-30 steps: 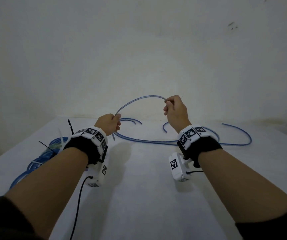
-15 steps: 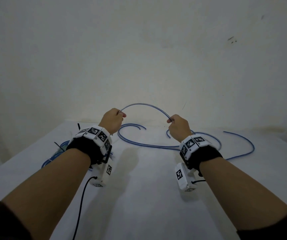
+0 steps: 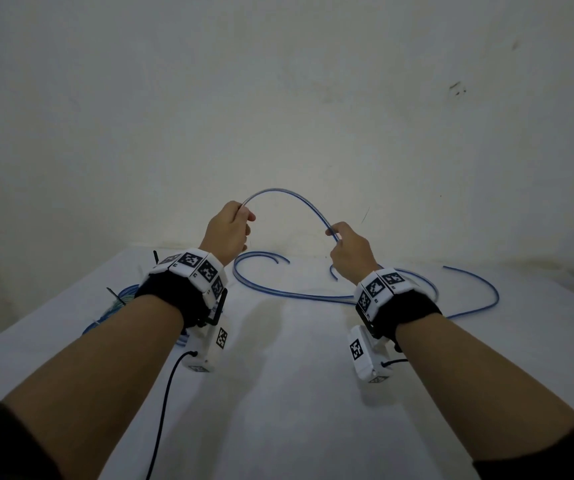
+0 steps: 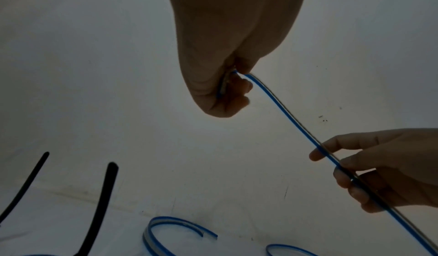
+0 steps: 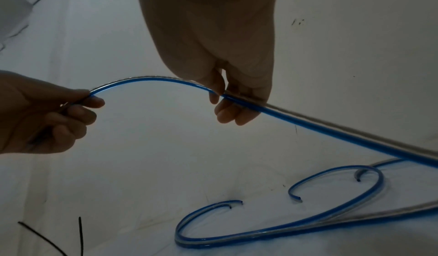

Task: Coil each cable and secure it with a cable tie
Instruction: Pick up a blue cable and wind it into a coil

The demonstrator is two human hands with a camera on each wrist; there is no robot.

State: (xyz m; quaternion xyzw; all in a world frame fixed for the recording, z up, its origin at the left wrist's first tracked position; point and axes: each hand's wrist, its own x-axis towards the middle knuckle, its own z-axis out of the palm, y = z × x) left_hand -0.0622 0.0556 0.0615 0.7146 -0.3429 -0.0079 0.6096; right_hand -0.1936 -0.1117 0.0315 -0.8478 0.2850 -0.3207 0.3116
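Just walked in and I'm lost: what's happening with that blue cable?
A person holds a blue cable arched between both hands above a white table. The left hand grips one end, the right hand pinches it further along; the rest trails loose on the table. No loop is formed yet. Finished blue coils with black cable ties lie at left.

Between my hands the blue cable (image 3: 289, 199) is arching up, so there's open room under it down to the white table (image 3: 278, 393). Loose cable loops (image 3: 264, 289) are lying across the far side, and a coiled bundle (image 3: 112, 306) with black cable ties (image 4: 99, 203) is crowding my left.
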